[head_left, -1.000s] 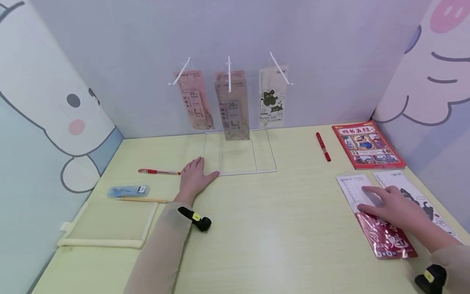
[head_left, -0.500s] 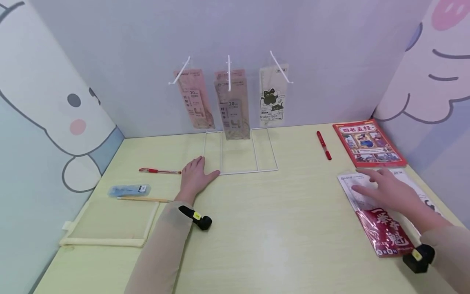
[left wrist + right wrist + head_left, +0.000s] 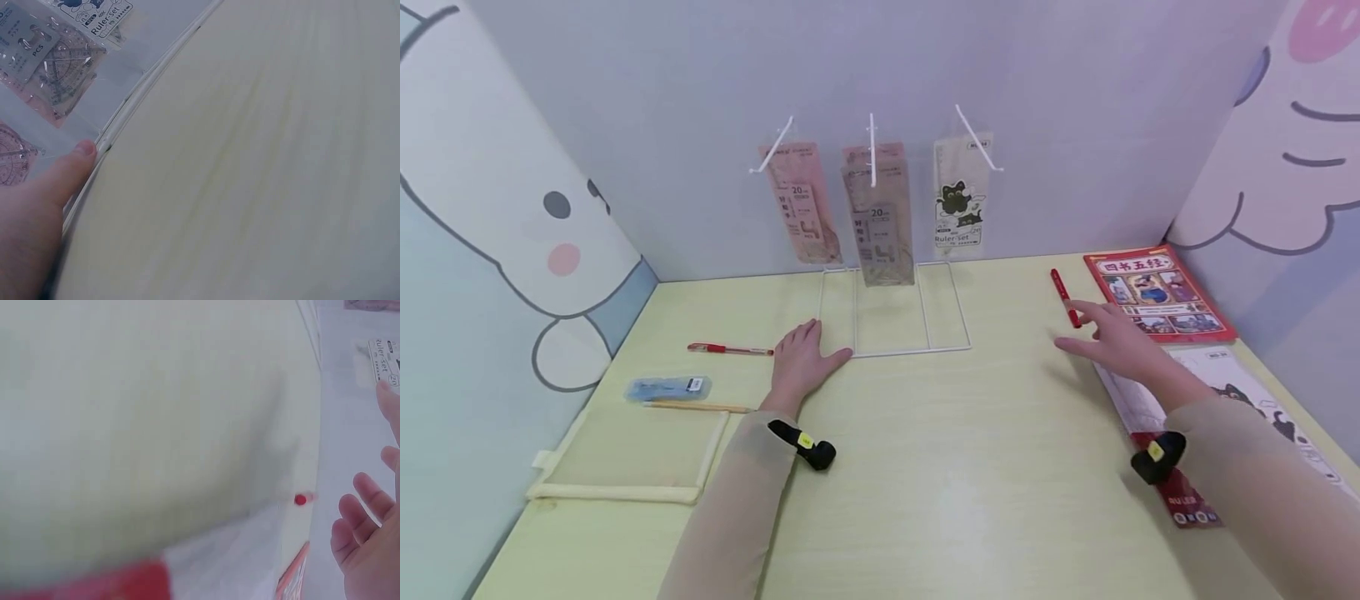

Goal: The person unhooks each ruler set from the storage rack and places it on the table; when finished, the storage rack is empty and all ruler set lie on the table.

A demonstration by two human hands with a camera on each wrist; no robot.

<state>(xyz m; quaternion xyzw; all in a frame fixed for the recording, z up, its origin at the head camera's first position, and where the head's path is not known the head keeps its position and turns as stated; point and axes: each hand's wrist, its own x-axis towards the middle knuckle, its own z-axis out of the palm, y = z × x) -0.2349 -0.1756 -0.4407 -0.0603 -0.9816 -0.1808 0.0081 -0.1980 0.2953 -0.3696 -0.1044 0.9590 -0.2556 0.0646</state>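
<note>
Hands loose | left (image 3: 799,367) touching rack (image 3: 912,352) | right (image 3: 1116,340) overlaps pen (image 3: 1062,289) (head), apart (right wrist)

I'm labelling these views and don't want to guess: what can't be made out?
- Head: the red pack's middle, behind the right sleeve and wrist camera.
- Head: most of the rear pack, behind the front pack.
- Head: print on the pen, too small.
- Left wrist: left hand, cut off by the left edge.
- Right wrist: right hand, cut off by the right edge; red pack's print, blurred.
</note>
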